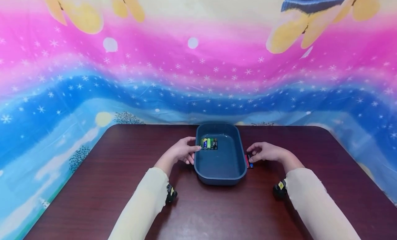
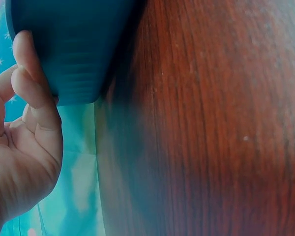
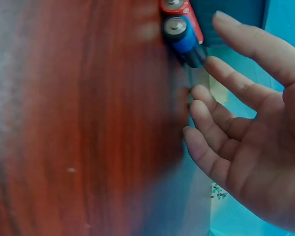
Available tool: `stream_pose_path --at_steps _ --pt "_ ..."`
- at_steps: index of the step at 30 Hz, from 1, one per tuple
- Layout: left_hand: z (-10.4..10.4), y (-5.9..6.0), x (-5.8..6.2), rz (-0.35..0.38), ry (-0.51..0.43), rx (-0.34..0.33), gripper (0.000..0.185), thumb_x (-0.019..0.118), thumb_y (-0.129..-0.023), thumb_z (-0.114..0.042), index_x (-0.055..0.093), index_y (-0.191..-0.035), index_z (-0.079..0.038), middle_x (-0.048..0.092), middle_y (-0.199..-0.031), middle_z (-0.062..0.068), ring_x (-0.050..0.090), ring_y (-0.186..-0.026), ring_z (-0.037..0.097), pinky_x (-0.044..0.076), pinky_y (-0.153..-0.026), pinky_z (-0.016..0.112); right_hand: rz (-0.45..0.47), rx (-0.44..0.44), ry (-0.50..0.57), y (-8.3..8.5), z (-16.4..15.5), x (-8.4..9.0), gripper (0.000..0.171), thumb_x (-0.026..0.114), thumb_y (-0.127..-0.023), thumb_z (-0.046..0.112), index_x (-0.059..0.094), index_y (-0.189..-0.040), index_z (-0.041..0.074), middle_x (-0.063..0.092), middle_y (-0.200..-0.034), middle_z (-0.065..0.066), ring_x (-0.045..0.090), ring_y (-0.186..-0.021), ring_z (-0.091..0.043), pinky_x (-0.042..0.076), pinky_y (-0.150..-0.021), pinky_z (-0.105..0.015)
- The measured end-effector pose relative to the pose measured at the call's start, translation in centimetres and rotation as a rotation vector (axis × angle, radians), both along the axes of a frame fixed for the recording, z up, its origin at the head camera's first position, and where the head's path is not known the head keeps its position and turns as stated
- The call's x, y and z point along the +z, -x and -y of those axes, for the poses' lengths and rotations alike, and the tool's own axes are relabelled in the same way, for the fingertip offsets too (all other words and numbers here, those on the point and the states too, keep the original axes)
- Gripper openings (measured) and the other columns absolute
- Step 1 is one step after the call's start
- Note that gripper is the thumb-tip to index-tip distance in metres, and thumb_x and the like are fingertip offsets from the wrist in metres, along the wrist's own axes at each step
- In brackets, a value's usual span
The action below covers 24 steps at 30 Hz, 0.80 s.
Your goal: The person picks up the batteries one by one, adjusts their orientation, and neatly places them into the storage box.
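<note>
A dark blue-grey plastic tub [image 1: 221, 180] stands on the table. My left hand [image 1: 181, 151] grips its left rim, the thumb over the edge and the other fingers along the outer wall. Inside, several batteries [image 1: 209, 143] in green, blue and black stand in a row near the left wall. Against the tub's right outer side are a red battery [image 3: 199, 32] and a blue-and-black battery [image 3: 183, 39]. My right hand [image 1: 263, 152] is right beside these two, fingers loosely bent and spread, with a gap between thumb and index finger in the right wrist view.
The dark red-brown wooden table [image 1: 198, 212] has its back edge just behind the tub. Behind it hangs a colourful cloth [image 1: 173, 67] with snowflakes. A small black device [image 1: 171, 193] is strapped on the left wrist, another black device [image 1: 280, 190] on the right.
</note>
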<state>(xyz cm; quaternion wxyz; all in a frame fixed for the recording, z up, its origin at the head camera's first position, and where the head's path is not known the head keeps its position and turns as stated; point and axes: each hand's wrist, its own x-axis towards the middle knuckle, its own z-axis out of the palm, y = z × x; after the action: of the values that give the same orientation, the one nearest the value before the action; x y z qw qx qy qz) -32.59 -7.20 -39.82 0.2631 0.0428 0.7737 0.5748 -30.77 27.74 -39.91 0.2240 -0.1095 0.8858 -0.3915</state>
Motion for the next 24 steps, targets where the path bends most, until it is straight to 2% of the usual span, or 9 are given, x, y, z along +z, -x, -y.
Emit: stream_pose_path --at_steps 6,13,20,24 --pt "0.11 0.16 -0.22 0.004 -0.013 0.002 0.062 0.059 -0.092 -0.022 0.027 -0.145 -0.015 0.055 -0.060 0.010 0.057 -0.042 0.018 0.048 -0.040 0.026 -0.010 0.034 -0.013 -0.25 0.07 -0.50 0.052 0.078 -0.075 0.018 0.055 -0.117 -0.002 0.052 -0.111 -0.016 0.044 -0.101 -0.031 0.043 -0.084 -0.040" --pt "0.06 0.19 -0.28 0.006 -0.018 0.005 0.062 0.060 -0.092 -0.022 0.027 -0.144 -0.015 0.054 -0.060 0.010 0.057 -0.042 0.018 0.048 -0.040 0.027 -0.004 0.029 -0.017 -0.27 -0.06 -0.65 0.051 0.078 -0.074 0.017 0.056 -0.115 -0.004 0.053 -0.106 -0.015 0.045 -0.096 -0.028 0.043 -0.080 -0.037" --pt "-0.01 0.19 -0.19 0.012 -0.021 -0.004 0.061 0.059 -0.093 -0.021 0.027 -0.145 -0.014 0.054 -0.059 0.010 0.057 -0.042 0.018 0.048 -0.041 0.027 -0.011 -0.013 0.014 -0.20 -0.49 -0.68 0.048 0.080 -0.071 0.012 0.053 -0.108 -0.003 0.051 -0.098 -0.014 0.046 -0.088 -0.025 0.046 -0.073 -0.034" --pt "0.00 0.19 -0.17 0.013 -0.021 0.000 0.061 0.059 -0.093 -0.021 0.027 -0.144 -0.015 0.054 -0.059 0.010 0.057 -0.042 0.018 0.048 -0.041 0.026 -0.007 -0.006 0.032 -0.15 -0.67 -0.66 0.053 0.080 -0.071 0.010 0.051 -0.114 -0.003 0.050 -0.094 -0.014 0.046 -0.084 -0.025 0.046 -0.070 -0.035"
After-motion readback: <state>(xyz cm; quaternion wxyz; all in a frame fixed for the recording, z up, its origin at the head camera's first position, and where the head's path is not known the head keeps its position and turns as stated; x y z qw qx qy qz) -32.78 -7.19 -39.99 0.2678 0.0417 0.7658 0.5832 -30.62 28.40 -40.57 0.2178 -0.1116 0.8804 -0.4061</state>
